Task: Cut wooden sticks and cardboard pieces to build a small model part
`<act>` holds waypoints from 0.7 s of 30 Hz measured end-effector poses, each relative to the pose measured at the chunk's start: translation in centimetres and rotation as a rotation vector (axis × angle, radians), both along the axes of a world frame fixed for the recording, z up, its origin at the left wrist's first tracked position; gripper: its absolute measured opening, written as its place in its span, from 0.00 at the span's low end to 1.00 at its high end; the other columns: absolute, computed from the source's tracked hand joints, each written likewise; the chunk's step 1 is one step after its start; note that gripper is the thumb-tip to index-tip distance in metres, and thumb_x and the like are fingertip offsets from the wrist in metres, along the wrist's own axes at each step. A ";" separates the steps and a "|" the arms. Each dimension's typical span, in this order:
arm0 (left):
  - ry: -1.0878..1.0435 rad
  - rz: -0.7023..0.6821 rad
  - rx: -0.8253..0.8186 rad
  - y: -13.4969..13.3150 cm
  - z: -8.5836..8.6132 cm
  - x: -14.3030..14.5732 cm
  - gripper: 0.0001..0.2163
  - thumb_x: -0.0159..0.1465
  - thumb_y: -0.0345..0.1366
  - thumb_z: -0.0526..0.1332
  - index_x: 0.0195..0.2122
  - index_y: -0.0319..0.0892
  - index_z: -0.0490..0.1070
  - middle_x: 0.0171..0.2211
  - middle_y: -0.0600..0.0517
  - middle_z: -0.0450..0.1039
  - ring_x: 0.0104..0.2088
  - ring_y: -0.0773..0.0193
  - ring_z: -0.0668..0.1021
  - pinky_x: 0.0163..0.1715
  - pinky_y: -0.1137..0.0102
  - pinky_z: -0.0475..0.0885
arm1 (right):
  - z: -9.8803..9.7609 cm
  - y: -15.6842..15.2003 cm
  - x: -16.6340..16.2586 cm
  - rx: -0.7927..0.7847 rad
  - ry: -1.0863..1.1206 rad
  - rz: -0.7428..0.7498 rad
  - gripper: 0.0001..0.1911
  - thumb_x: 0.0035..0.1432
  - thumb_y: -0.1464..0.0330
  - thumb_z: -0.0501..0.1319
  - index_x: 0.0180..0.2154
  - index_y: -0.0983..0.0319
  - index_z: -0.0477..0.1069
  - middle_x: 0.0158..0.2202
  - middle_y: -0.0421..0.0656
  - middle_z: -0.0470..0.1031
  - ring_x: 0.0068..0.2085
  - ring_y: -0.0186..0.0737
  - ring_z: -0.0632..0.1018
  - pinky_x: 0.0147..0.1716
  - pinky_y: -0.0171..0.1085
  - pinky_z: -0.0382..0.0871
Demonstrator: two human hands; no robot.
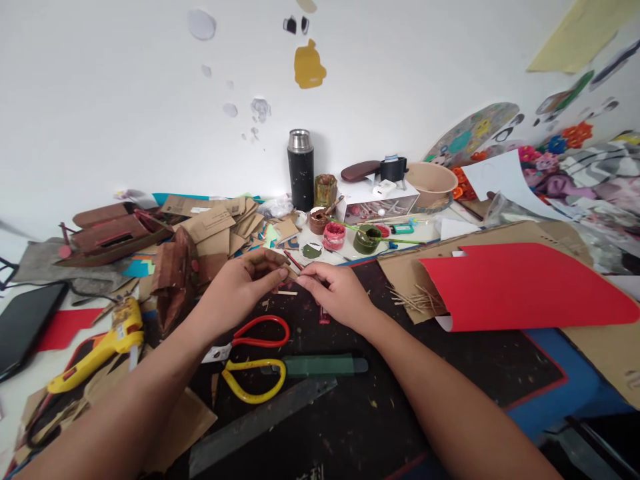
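My left hand (245,280) is closed in a pinch on a small tan strip (292,273) that looks like cardboard. From the other side my right hand (340,290) pinches the strip's near end with thumb and fingers. Most of the strip is hidden by fingers. Beneath the hands is a dark cutting mat (390,393), where a thin pale stick (287,293) and a small red piece (325,315) lie. Closer to me are scissors (255,401) with one red and one yellow handle, a green cutter (320,365) and a clear ruler (260,420).
Paint jars (367,239) and a black flask (301,173) stand at the back. On the left are a yellow glue gun (103,350), cardboard scraps (215,223), brown model boats (115,233) and a phone (30,327). Red paper (525,287) lies right, beside thin rolled sticks (417,300).
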State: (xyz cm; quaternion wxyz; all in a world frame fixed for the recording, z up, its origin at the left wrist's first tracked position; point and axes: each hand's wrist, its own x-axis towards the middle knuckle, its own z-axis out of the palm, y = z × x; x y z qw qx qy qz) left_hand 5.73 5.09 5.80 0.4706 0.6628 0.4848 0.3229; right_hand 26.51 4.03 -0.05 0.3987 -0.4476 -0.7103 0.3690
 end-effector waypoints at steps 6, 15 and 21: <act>-0.047 0.015 -0.079 -0.1 0.4 -0.2 0.17 0.61 0.48 0.71 0.44 0.42 0.80 0.41 0.47 0.85 0.41 0.54 0.84 0.43 0.63 0.78 | 0.7 -0.3 0.0 0.017 0.038 -0.035 0.11 0.70 0.61 0.62 0.38 0.60 0.79 0.29 0.39 0.78 0.31 0.37 0.75 0.34 0.34 0.65; -0.070 -0.011 -0.031 -0.5 0.9 -0.5 0.18 0.60 0.54 0.71 0.34 0.42 0.80 0.31 0.51 0.80 0.31 0.62 0.77 0.35 0.69 0.72 | 1.4 -1.2 -0.4 0.014 0.060 0.001 0.13 0.72 0.60 0.59 0.39 0.60 0.77 0.25 0.37 0.73 0.30 0.39 0.75 0.32 0.35 0.64; -0.024 -0.023 0.010 -0.9 1.0 0.0 0.19 0.62 0.56 0.68 0.32 0.42 0.78 0.27 0.54 0.75 0.29 0.64 0.73 0.32 0.70 0.68 | 0.8 -1.4 -0.9 0.047 0.063 0.014 0.13 0.70 0.60 0.60 0.38 0.60 0.77 0.26 0.37 0.72 0.29 0.37 0.72 0.31 0.35 0.63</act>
